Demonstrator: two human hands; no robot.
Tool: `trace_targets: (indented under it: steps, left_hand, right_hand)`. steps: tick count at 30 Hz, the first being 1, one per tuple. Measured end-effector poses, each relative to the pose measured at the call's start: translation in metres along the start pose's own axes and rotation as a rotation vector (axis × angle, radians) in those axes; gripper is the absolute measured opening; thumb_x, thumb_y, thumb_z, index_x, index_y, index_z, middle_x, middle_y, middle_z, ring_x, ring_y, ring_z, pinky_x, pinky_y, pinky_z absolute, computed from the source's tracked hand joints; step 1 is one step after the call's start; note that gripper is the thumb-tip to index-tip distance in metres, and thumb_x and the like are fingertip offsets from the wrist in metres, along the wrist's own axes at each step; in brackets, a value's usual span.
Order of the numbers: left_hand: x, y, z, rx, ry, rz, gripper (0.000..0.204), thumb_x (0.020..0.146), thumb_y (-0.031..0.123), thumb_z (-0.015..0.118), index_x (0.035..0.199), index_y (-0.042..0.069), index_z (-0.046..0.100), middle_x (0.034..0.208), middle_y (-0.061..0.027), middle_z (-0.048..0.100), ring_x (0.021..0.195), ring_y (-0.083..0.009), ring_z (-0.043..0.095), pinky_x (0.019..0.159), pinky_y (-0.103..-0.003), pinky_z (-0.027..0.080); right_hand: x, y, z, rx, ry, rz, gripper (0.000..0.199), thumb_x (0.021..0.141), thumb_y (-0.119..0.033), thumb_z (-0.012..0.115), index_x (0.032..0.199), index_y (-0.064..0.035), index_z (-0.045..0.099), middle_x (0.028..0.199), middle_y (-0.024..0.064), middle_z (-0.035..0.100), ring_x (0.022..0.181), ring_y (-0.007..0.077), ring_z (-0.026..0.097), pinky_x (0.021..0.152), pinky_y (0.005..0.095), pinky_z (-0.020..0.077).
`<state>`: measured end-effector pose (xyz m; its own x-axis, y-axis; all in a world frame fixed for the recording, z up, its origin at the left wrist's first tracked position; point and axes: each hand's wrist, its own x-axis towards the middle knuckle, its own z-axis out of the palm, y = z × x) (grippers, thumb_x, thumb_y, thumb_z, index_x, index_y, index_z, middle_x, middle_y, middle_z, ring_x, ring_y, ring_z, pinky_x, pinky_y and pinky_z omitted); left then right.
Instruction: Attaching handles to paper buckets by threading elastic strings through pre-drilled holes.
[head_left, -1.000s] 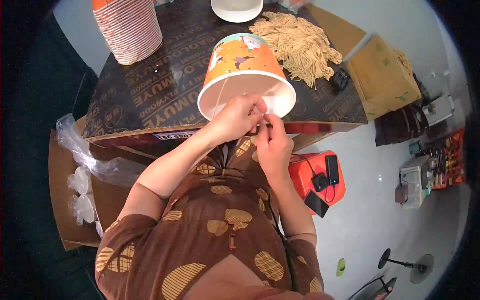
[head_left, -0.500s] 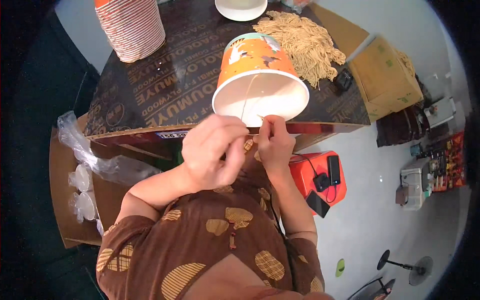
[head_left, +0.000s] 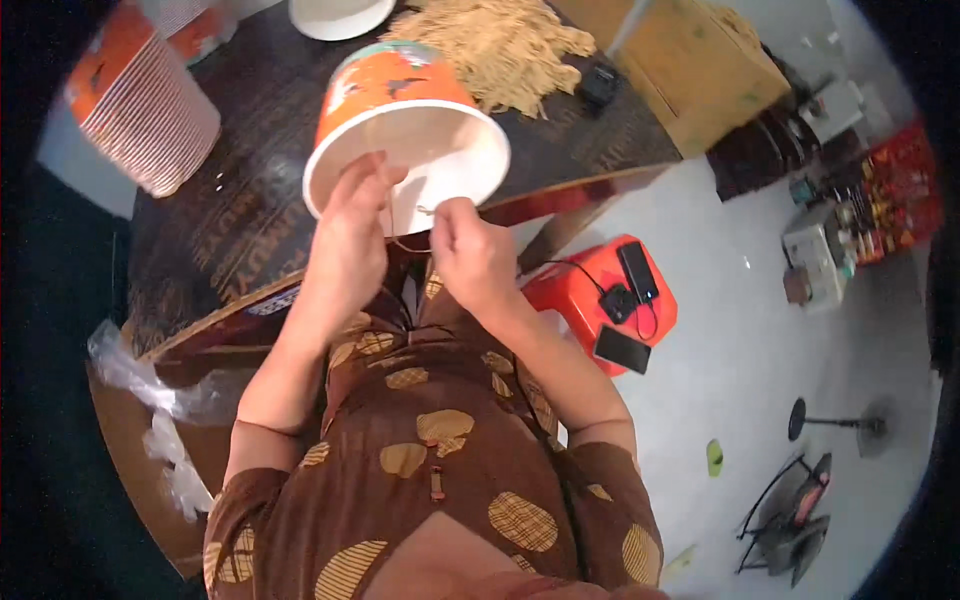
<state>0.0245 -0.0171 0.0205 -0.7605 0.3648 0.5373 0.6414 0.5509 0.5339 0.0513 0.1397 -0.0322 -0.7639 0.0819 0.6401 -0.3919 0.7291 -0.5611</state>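
A dark counter [head_left: 240, 200] fills the upper left of the frame. At its near edge, upper centre, lies a tipped orange paper bucket [head_left: 400, 110], likely light and crushable. Left hand [head_left: 350, 235] grips its rim; right hand [head_left: 470, 250] fingers pinch a thin string handle [head_left: 405, 243].

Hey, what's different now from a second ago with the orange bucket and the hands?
The left hand moved from below the rim onto the rim of the orange paper bucket and now grips its near edge. The right hand stayed just below the rim, pinching a thin string. The bucket stayed tipped with its white inside facing the person. The stack of cups, the pile of strings and the red stool did not move.
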Motion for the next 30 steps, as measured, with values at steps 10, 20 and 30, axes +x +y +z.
trace_targets:
  steps: [10,20,30]
  left_hand:
    - [0.031,0.006,0.011,-0.048,-0.261,-0.091,0.01,0.082,-0.004,0.055,0.087,-0.005,0.063,0.09,-0.0226,0.066,0.086,-0.042,0.064,0.073,-0.041,0.051]
    - [0.018,-0.013,0.025,-0.429,-0.263,-0.189,0.012,0.084,-0.004,0.062,0.096,-0.003,0.064,0.082,-0.0029,0.061,0.071,-0.0113,0.057,0.062,-0.027,0.047]
    - [0.023,-0.009,0.025,-0.556,-0.333,-0.434,0.007,0.09,0.001,0.06,0.089,0.0,0.067,0.072,0.0036,0.059,0.062,-0.0033,0.048,0.054,-0.02,0.04]
  right_hand:
    - [0.003,0.001,-0.002,0.023,-0.014,0.14,0.008,0.084,-0.007,0.063,0.087,-0.0035,0.056,0.061,0.0172,0.061,0.058,0.0367,0.064,0.052,0.0458,0.0504]
    - [0.006,0.0,0.002,0.099,0.008,0.16,0.011,0.085,-0.008,0.063,0.09,-0.0025,0.054,0.066,0.0182,0.063,0.061,0.0379,0.065,0.054,0.047,0.0503]
    - [0.005,-0.001,0.001,0.149,0.046,0.16,0.012,0.084,-0.005,0.064,0.089,-0.0024,0.054,0.064,0.0179,0.061,0.06,0.0368,0.065,0.051,0.0437,0.0493]
